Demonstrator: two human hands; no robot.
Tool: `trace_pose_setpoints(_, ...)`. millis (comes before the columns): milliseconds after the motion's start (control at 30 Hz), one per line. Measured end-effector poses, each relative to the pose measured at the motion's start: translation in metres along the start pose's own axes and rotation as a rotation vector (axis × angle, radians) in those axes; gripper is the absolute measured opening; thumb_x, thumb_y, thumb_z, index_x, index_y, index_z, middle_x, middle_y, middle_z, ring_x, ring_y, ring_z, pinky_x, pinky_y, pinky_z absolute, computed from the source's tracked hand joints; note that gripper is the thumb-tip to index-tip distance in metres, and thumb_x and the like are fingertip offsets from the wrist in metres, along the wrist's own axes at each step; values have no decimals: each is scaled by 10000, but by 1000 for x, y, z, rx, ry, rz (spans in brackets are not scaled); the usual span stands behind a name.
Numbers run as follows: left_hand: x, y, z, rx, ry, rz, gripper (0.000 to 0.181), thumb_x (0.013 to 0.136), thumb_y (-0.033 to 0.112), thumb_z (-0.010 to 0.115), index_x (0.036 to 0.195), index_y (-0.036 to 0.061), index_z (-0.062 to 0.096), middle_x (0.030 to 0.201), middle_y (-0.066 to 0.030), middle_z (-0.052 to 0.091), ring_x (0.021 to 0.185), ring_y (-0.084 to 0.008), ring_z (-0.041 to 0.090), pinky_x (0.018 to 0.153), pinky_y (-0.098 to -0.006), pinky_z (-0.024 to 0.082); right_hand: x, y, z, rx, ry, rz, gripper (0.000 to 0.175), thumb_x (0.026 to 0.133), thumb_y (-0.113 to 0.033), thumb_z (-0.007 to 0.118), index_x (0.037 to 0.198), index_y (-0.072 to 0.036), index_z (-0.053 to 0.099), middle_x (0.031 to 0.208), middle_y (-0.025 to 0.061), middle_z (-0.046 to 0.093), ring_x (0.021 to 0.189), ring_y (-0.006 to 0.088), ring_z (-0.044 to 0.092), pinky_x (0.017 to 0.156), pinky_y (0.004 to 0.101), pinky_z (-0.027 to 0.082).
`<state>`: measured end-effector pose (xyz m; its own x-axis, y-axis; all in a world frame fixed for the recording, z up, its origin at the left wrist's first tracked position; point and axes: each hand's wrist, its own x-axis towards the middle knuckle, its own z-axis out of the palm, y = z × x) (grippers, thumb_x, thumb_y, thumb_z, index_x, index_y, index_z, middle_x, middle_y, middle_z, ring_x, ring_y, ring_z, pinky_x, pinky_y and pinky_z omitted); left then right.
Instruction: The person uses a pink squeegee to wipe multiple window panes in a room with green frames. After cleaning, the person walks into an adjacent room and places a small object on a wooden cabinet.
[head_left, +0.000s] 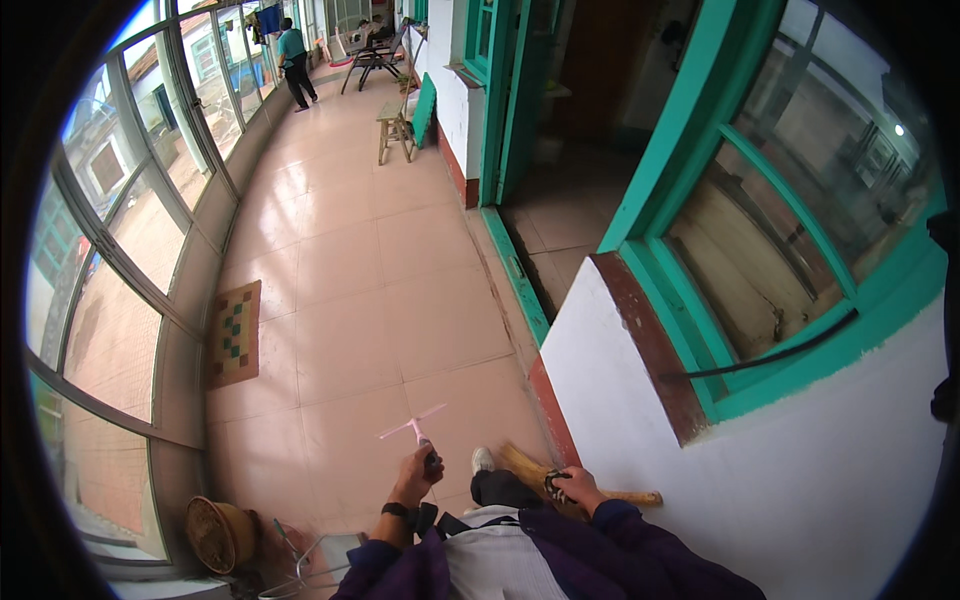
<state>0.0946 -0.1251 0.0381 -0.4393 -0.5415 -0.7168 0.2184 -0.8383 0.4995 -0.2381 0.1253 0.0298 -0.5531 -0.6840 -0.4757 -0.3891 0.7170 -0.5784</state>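
My left hand (420, 474) is closed around the dark handle of a pink squeegee (417, 429), whose thin crossbar points ahead over the floor tiles. My right hand (576, 486) grips a straw hand broom (525, 466) near its bound middle. The broom's bristles spread towards my shoe (482, 460), and its wooden handle sticks out to the right, close to the white wall.
Windows line the left side, with a patterned mat (235, 334) beside them. A plant pot (217, 534) stands at lower left. On the right is a green-framed doorway (517, 274). Farther off are a wooden stool (392, 124), a folding chair (371, 60) and a person (291, 60).
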Motion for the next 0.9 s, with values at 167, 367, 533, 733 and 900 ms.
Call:
trace_pose_setpoints(167, 27, 44, 5, 9, 14, -97, 230, 979, 322, 665, 955, 96, 630, 820, -44, 631, 718, -187, 620, 641, -327, 528, 74, -41, 9, 17, -207, 88, 482, 770, -418, 762, 1066, -38, 779, 945, 194, 765, 917, 306, 751, 848, 388, 574)
trace_pose_setpoints(367, 88, 134, -9, -31, 47, -132, 262, 947, 313, 687, 926, 63, 610, 799, -95, 639, 668, -221, 640, 575, -340, 534, 206, -127, -1, 114, -266, -38, 473, 777, -364, 756, 1086, -6, 768, 872, 183, 767, 828, 253, 755, 758, 384, 579)
trace_pose_setpoints(533, 147, 193, 36, -62, 200, -8, 197, 975, 205, 593, 848, 83, 505, 693, -49, 501, 580, -166, 488, 507, -305, 390, 311, -201, -23, 145, -218, -44, 456, 779, -314, 760, 1117, -9, 757, 890, 157, 772, 772, 226, 753, 728, 360, 586)
trace_pose_setpoints(733, 226, 261, 97, 42, 126, -81, 195, 970, 221, 628, 854, 106, 520, 695, -24, 490, 596, -157, 496, 535, -292, 423, 380, -247, -43, 241, -90, -110, 521, 752, -385, 756, 1120, -18, 756, 969, 220, 761, 880, 288, 753, 805, 386, 581)
trace_pose_setpoints(900, 333, 310, 113, 134, -97, -208, 266, 936, 300, 701, 941, 45, 626, 835, -100, 625, 726, -241, 641, 614, -356, 540, 386, -237, -55, 363, -108, 185, 501, 799, -324, 753, 1151, 33, 734, 958, 194, 762, 879, 253, 742, 774, 379, 573)
